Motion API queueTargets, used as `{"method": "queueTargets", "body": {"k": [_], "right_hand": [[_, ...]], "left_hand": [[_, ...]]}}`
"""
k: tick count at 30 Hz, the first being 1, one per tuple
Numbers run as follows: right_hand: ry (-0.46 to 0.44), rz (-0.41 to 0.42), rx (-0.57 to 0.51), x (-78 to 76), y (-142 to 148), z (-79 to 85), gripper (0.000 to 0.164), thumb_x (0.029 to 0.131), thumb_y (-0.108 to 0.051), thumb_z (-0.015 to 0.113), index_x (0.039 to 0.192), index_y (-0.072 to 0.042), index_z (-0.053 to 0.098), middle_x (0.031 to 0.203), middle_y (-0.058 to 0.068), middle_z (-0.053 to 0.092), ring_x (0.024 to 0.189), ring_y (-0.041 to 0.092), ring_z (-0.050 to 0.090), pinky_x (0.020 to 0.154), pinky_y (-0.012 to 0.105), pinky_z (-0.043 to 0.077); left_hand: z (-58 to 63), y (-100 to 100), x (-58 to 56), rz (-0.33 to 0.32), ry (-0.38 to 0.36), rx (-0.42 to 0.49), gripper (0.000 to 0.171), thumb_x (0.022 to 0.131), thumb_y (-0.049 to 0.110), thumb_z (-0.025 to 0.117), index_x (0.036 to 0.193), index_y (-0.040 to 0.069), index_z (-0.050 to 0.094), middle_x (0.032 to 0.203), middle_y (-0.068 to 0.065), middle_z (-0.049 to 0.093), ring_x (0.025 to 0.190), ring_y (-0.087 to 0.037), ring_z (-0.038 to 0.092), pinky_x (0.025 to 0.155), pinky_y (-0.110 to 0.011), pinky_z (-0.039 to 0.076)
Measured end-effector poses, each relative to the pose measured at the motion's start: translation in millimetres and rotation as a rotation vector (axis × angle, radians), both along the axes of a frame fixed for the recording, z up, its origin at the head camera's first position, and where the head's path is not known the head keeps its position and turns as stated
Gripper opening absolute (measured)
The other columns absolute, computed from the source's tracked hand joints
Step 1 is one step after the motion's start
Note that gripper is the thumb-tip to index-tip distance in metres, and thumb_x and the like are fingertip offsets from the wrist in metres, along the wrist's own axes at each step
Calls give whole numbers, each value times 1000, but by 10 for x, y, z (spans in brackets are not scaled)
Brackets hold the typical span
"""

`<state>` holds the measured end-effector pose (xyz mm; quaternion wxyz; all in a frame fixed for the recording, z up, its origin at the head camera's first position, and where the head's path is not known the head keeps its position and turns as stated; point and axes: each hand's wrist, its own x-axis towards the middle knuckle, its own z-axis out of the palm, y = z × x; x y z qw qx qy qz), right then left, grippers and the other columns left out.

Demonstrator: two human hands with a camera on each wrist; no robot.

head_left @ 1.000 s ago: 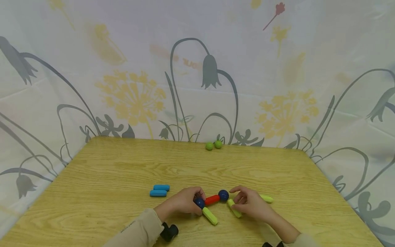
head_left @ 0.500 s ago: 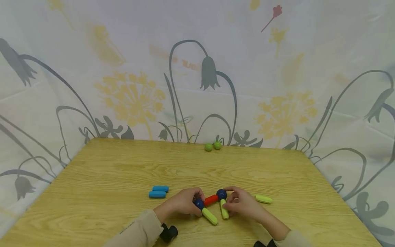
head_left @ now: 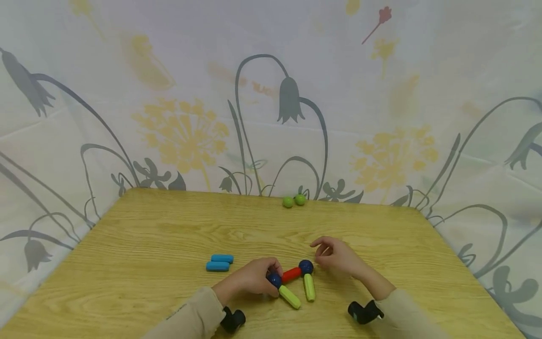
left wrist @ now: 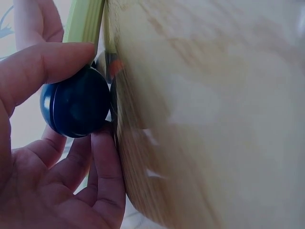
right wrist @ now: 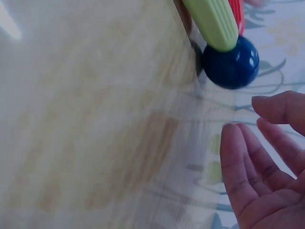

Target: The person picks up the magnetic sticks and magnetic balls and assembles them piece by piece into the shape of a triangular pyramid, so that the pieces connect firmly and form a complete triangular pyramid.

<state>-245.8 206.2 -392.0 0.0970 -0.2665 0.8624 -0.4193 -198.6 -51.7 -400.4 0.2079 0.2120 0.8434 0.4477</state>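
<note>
My left hand [head_left: 254,277] pinches a dark blue ball [left wrist: 76,102] between thumb and fingertips. From that ball a yellow-green stick [head_left: 290,297] points toward me, and a red stick [head_left: 291,275] runs to a second dark blue ball [head_left: 306,267]. Another yellow-green stick [head_left: 309,287] extends toward me from the second ball, its end against it in the right wrist view. Just right of and beyond this ball, my right hand [head_left: 338,257] hovers with loosely bent fingers. Nothing is between its thumb and fingers [right wrist: 233,157].
Two light blue sticks, a farther one [head_left: 222,258] and a nearer one [head_left: 218,266], lie side by side left of my left hand. Two green balls [head_left: 288,202] sit at the back edge of the wooden table [head_left: 169,226]. A printed cloth [head_left: 262,141] hangs behind it.
My right hand brought a yellow-green stick left to the second blue ball, then let go and moved up and right. The loose yellow-green stick at right is now hidden. My left hand stayed put.
</note>
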Motion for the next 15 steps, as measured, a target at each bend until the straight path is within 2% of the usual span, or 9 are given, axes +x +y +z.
{"method": "queueTargets", "body": {"k": [6,15], "right_hand": [[69,4,22,-286,-46,-30,24,85,0,64,107,8,59,85,7,59,72,18,58,63,28,48],[95,-34,44,-603,-150,-61,22,85,2,63,107,7,60,90,12,60,76,20,58,64,29,49]], "left_hand": [[-5,0,-13,2,-11,6,31,72,0,75,93,11,56,87,0,54,78,-16,51,69,-30,44],[-6,12,-16,13,-25,2,30,71,-1,75,92,12,57,86,1,54,77,-15,50,69,-28,44]]}}
